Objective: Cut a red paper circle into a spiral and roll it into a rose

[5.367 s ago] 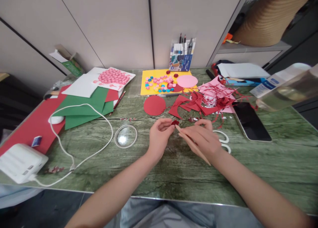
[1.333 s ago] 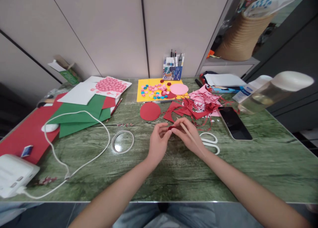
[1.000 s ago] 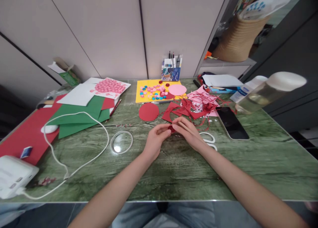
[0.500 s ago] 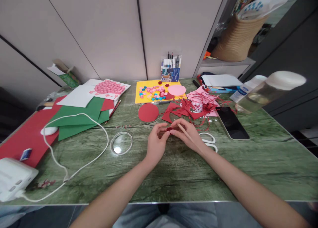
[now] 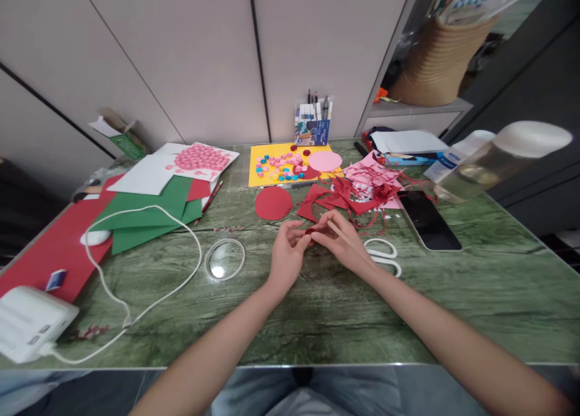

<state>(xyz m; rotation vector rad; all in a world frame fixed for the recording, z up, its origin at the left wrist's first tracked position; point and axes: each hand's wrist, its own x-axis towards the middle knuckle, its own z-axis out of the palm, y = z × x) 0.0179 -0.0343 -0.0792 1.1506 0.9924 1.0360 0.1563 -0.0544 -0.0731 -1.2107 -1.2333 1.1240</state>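
Note:
Both hands meet over the middle of the green table (image 5: pixel 326 319). My left hand (image 5: pixel 286 256) pinches a small dark red rolled paper piece (image 5: pixel 310 231) between thumb and fingertips. My right hand (image 5: pixel 343 244) pinches the same piece from the other side and also holds a thin wooden stick (image 5: pixel 339 234) that runs back along the fingers. White scissors (image 5: pixel 384 256) lie just right of my right hand. A red paper circle (image 5: pixel 272 202) sits beyond the hands.
Red and pink paper scraps (image 5: pixel 362 186), a yellow sheet with small coloured paper rolls (image 5: pixel 283 165), a phone (image 5: pixel 428 219), a clear tape ring (image 5: pixel 224 259), green and red sheets (image 5: pixel 149 207), a white cable (image 5: pixel 149 301) and power bank (image 5: pixel 31 319), a bottle (image 5: pixel 498 159).
The hands stay together on the red paper piece, with small finger shifts. The view has shifted slightly; earlier the stick stuck out further past my right wrist.

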